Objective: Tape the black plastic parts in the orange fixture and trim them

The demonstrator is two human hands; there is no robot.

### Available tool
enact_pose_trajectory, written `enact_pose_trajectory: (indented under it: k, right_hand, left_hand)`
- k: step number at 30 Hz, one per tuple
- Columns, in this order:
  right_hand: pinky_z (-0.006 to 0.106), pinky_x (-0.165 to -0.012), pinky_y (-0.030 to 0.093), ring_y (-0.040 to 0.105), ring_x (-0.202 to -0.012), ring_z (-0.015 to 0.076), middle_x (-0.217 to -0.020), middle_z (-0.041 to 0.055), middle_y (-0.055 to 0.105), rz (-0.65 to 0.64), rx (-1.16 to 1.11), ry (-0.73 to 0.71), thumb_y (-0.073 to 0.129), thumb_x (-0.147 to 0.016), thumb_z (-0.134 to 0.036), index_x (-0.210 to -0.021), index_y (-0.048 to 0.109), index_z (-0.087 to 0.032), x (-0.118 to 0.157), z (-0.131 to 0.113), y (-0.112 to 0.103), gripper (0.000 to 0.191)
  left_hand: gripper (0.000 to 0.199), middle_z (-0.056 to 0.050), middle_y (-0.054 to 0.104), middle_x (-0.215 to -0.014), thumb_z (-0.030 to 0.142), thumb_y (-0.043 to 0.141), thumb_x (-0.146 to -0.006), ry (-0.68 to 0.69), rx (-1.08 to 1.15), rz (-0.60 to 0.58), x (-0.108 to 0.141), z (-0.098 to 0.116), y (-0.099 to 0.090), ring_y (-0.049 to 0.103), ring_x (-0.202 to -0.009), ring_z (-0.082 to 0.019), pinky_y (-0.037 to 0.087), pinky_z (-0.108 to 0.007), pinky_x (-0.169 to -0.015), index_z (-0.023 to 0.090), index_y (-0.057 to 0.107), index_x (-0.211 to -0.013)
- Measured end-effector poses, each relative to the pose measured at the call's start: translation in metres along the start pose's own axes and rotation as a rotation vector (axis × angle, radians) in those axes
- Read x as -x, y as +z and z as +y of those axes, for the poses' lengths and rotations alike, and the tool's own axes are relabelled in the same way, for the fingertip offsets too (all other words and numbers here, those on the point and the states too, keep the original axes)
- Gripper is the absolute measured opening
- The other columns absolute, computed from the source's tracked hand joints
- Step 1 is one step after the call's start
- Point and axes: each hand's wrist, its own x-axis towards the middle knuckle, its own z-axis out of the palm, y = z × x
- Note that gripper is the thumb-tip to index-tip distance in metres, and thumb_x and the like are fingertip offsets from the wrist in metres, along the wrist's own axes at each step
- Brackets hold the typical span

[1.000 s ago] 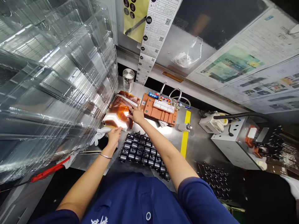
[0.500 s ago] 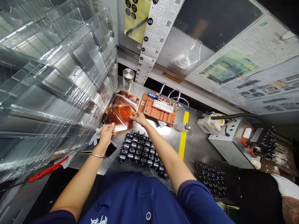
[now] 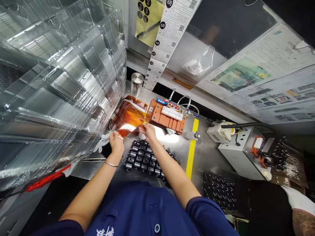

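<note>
An amber see-through film sheet [image 3: 131,118] stretches between my two hands, its near edge curved and catching the light. My left hand [image 3: 116,141] pinches its near left corner. My right hand [image 3: 149,131] pinches the near right corner, close to the orange fixture block [image 3: 169,122] with a white perforated strip on top. More film lies behind the sheet, under clear plastic; where one ends and the other starts I cannot tell. Just below my hands, rows of black moulded parts [image 3: 142,155] lie on the metal table, partly covered by my right forearm.
Clear plastic trays [image 3: 73,82] are stacked high on the left, with a white glove [image 3: 101,143] beside them. A lidded jar [image 3: 136,84] stands at the back. Right of the yellow tape [image 3: 192,149] are a machine [image 3: 242,149] and more black parts [image 3: 220,190]. Another person's arm [image 3: 300,203] shows far right.
Both hands have shifted slightly right, and the film's near edge now bends up between them. My left forearm has moved over the phone that lay beside it.
</note>
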Motion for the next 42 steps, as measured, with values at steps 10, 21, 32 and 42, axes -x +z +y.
enact_pose_trajectory:
  k: [10, 21, 32, 42]
  right_hand:
    - [0.020, -0.049, 0.043, 0.048, -0.054, 0.0092, -0.058, -0.0079, 0.050, 0.040, 0.203, -0.171, 0.065, -0.074, -0.033, -0.069, 0.048, -0.021, 0.007, 0.024, 0.008, 0.022]
    - [0.019, -0.050, 0.045, 0.053, -0.051, 0.0083, -0.059, -0.0041, 0.058, -0.081, 0.460, -0.149, 0.061, -0.081, -0.031, -0.067, 0.048, -0.020, -0.017, -0.011, -0.022, 0.023]
    - [0.033, -0.091, 0.049, 0.060, -0.101, 0.0204, -0.106, 0.0098, 0.068, -0.020, 0.827, -0.466, 0.063, -0.082, -0.017, -0.105, 0.066, -0.017, 0.008, -0.035, -0.011, 0.023]
    - [0.031, -0.089, 0.047, 0.066, -0.100, 0.0233, -0.105, 0.0111, 0.073, -0.411, 1.304, -0.710, 0.054, -0.092, -0.020, -0.101, 0.075, -0.018, 0.053, -0.052, 0.009, 0.023]
  left_hand:
    - [0.011, -0.004, 0.068, -0.070, 0.010, 0.068, -0.073, -0.346, -0.115, -0.245, 0.024, -0.005, 0.016, 0.064, -0.060, -0.010, 0.051, -0.019, -0.056, 0.015, 0.060, -0.080]
    - [0.026, -0.003, 0.067, -0.091, 0.015, 0.067, -0.077, -0.080, -0.276, -0.098, -0.016, 0.038, -0.013, 0.063, -0.064, -0.008, 0.051, -0.017, -0.053, 0.017, 0.057, -0.100]
    - [0.028, -0.001, 0.068, -0.065, 0.007, 0.074, -0.063, -0.073, -0.346, -0.345, -0.013, 0.049, 0.015, 0.068, -0.059, -0.015, 0.056, -0.025, -0.059, 0.012, 0.061, -0.088]
    - [0.026, -0.001, 0.064, -0.053, 0.025, 0.083, -0.056, 0.023, -0.486, -0.516, 0.010, 0.039, 0.034, 0.062, -0.048, -0.015, 0.051, -0.025, -0.049, 0.016, 0.060, -0.066]
